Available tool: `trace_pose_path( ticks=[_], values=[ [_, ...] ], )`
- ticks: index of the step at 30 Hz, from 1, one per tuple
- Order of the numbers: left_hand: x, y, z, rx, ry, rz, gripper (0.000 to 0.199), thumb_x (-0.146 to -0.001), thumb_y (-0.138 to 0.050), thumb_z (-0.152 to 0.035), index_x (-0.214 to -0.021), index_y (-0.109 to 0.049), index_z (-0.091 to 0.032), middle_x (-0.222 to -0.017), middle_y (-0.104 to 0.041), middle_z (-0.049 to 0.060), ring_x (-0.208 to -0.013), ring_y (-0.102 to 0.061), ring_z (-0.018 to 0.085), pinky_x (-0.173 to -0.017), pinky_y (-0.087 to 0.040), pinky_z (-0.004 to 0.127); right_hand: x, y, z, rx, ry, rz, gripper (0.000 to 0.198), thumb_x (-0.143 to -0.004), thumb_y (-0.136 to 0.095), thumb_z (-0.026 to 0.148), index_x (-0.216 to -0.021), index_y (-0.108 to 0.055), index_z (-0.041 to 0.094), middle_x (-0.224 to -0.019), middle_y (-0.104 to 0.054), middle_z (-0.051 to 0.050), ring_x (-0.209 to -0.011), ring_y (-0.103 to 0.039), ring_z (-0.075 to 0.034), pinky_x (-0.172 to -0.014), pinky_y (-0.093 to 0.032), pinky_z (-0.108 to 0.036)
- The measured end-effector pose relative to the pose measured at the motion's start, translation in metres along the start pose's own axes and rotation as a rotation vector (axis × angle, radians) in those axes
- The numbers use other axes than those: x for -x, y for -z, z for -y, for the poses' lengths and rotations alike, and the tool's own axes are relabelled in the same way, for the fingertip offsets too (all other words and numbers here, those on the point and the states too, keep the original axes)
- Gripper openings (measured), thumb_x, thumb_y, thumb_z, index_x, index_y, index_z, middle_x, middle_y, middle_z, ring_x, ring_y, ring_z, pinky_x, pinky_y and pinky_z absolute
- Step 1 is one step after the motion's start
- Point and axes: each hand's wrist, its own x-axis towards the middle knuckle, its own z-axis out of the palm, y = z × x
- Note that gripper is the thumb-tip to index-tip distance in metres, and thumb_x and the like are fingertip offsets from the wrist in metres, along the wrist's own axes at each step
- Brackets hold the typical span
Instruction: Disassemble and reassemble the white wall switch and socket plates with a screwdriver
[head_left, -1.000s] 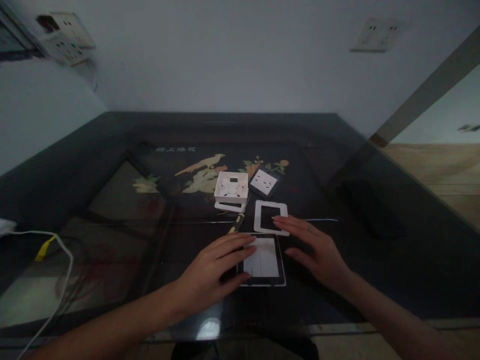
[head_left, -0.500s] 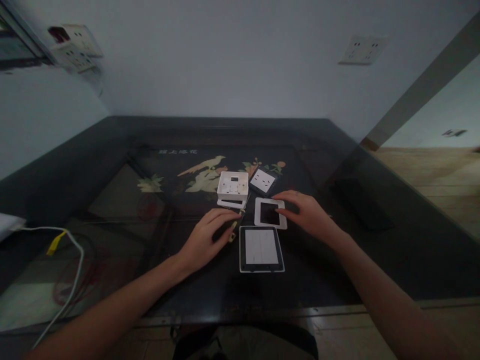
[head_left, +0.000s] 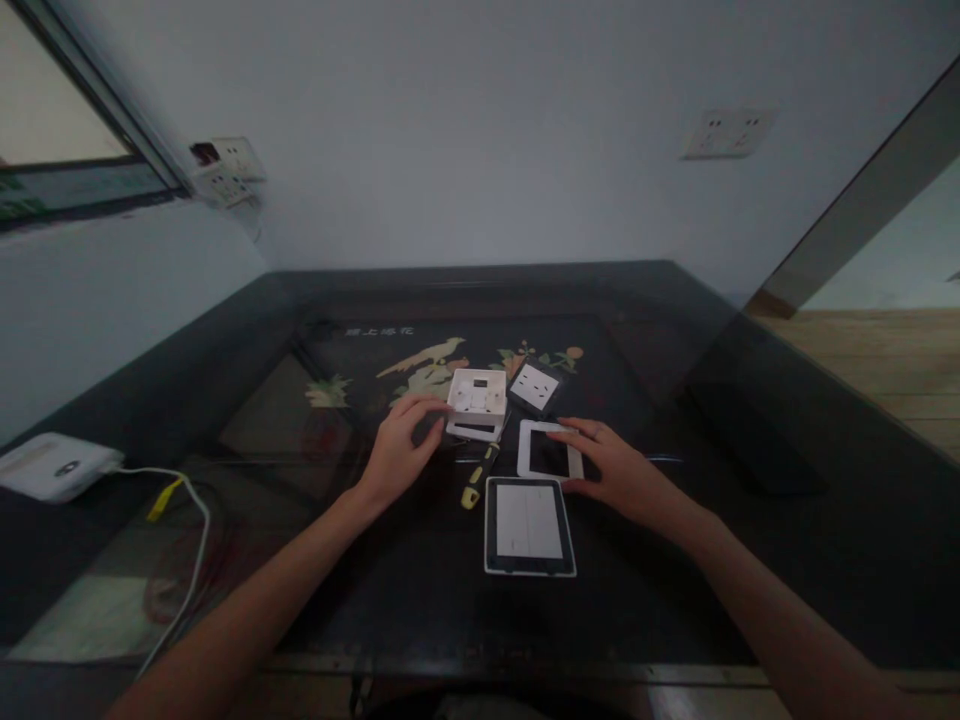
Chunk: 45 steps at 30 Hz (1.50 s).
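Note:
My left hand [head_left: 401,447] is open, thumb and fingers apart, with its fingertips at the left side of a white socket back box [head_left: 477,392]. A black and yellow screwdriver [head_left: 481,475] lies on the table to its right. My right hand [head_left: 611,465] reaches over the right border of a white square frame [head_left: 526,450], its fingers outstretched and the thumb near the lower corner. Below the frame lies a cover plate [head_left: 529,520] with a dark border, face unclear. Behind the frame rests a socket panel [head_left: 535,388], turned at an angle. A white strip-edged piece [head_left: 475,431] sits before the box.
All this lies on a dark, glossy table [head_left: 420,600] with a bird and flower picture. A white device [head_left: 56,467] with a white cable [head_left: 201,540] is at the left. A dark flat object [head_left: 750,438] lies right. Wall sockets [head_left: 729,133] are behind.
My left hand has left the screwdriver and moved up to the box. My right hand has shifted slightly lower along the frame, which stays in place. The camera view has tilted up and left.

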Motion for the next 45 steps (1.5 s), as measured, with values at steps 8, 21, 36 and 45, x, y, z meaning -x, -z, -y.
trace_pose_path(
  ticks=[8, 21, 36, 45],
  values=[
    [-0.018, -0.025, 0.016, -0.22, -0.094, 0.124, 0.024, -0.084, -0.061, -0.021, -0.108, -0.063, -0.019, -0.122, -0.058, 0.01, -0.12, -0.05, 0.027, -0.101, -0.042, 0.047, 0.0, -0.005, -0.002, 0.012, -0.059, 0.042, 0.061, -0.08, -0.065, 0.034, -0.137, -0.045, 0.024, -0.141, -0.046, -0.015, -0.134, -0.038, -0.03, -0.105, -0.038, -0.056],
    [-0.017, 0.006, 0.06, -0.193, 0.05, -0.04, 0.015, -0.086, -0.059, -0.029, -0.082, -0.065, -0.017, -0.104, -0.067, 0.009, -0.102, -0.062, 0.023, -0.095, -0.049, 0.043, 0.0, 0.001, -0.006, -0.008, -0.127, 0.092, 0.069, -0.078, -0.067, 0.035, -0.139, -0.041, 0.018, -0.14, -0.046, -0.015, -0.131, -0.041, -0.03, -0.108, -0.036, -0.052],
    [-0.018, 0.01, 0.054, -0.339, 0.036, 0.05, 0.022, -0.085, -0.057, -0.027, -0.105, -0.061, -0.017, -0.112, -0.062, 0.009, -0.11, -0.056, 0.025, -0.099, -0.044, 0.043, 0.001, 0.009, -0.009, -0.078, -0.182, 0.093, 0.065, -0.083, -0.062, 0.04, -0.141, -0.04, 0.02, -0.144, -0.043, -0.013, -0.134, -0.038, -0.027, -0.11, -0.034, -0.05],
    [-0.019, -0.027, 0.004, -0.261, -0.164, 0.445, 0.027, -0.086, -0.06, -0.023, -0.113, -0.058, -0.02, -0.116, -0.061, 0.008, -0.108, -0.056, 0.024, -0.095, -0.043, 0.042, -0.002, 0.009, 0.0, -0.007, -0.117, -0.071, 0.048, -0.087, -0.057, 0.028, -0.134, -0.048, 0.018, -0.133, -0.054, -0.012, -0.123, -0.049, -0.025, -0.107, -0.04, -0.048]
  ],
)
